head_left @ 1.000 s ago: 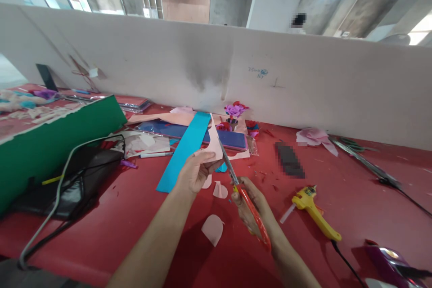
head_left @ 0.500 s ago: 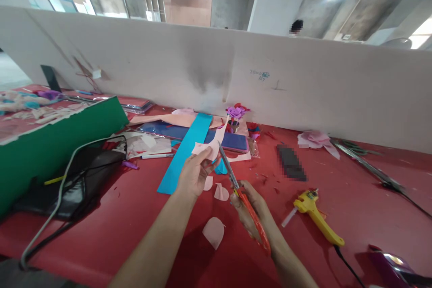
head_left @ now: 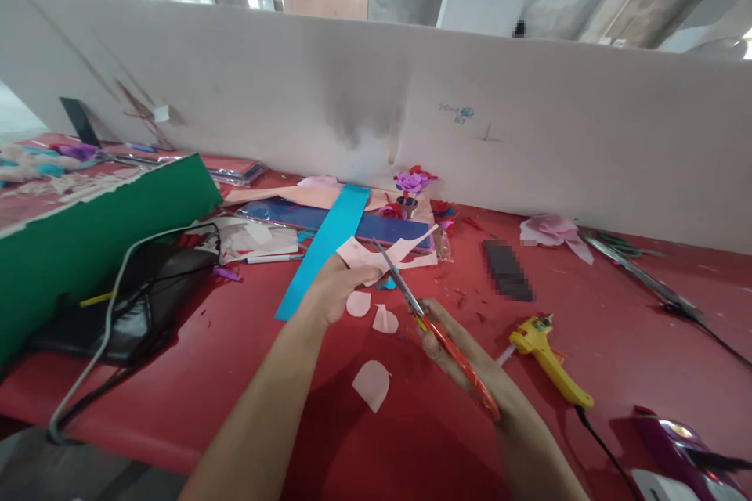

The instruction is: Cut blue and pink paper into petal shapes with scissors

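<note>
Pinched in my left hand (head_left: 336,287) is a pale pink sheet (head_left: 399,252), felt or paper, with curved cut-out edges. My right hand (head_left: 455,348) is closed around orange-handled scissors (head_left: 450,344), their blades pointing up and left against the sheet. Whether the blades are apart is hard to make out. Below the hands lie pink petal-shaped pieces: a small one (head_left: 358,303), one with a folded strip (head_left: 385,319) and a larger one (head_left: 372,385). A blue scrap (head_left: 388,282) shows behind the sheet.
A bright blue strip (head_left: 323,250) crosses a dark blue pack (head_left: 287,213). Purple and red flowers (head_left: 413,182) stand by the white partition (head_left: 264,94). To the right are a dark phone-like slab (head_left: 506,270) and a yellow glue gun (head_left: 547,360). A green box (head_left: 106,250) sits left.
The pink sheet has turned from upright to lying more sideways, its narrow end now pointing right. My right hand and the scissors have shifted slightly right. The view has tilted down a little.
</note>
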Available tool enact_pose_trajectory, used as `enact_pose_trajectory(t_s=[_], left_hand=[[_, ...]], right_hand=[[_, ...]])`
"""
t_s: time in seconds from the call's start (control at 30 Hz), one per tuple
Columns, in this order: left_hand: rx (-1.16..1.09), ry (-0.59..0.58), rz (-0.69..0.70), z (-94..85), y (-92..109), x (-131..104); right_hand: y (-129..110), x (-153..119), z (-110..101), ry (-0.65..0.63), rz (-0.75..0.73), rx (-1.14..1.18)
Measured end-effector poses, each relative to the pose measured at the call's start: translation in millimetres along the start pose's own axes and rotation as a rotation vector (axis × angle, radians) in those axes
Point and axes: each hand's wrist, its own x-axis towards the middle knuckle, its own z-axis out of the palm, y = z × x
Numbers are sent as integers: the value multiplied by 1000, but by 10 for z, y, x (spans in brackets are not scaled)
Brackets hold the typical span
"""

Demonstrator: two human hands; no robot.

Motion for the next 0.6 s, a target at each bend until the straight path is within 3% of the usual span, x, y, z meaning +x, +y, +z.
enact_pose_trajectory(t_s=[0.6], left_hand=[[-40,-70,-34,-26,36,1]], right_hand=[[1,33,90,113,57,-43]])
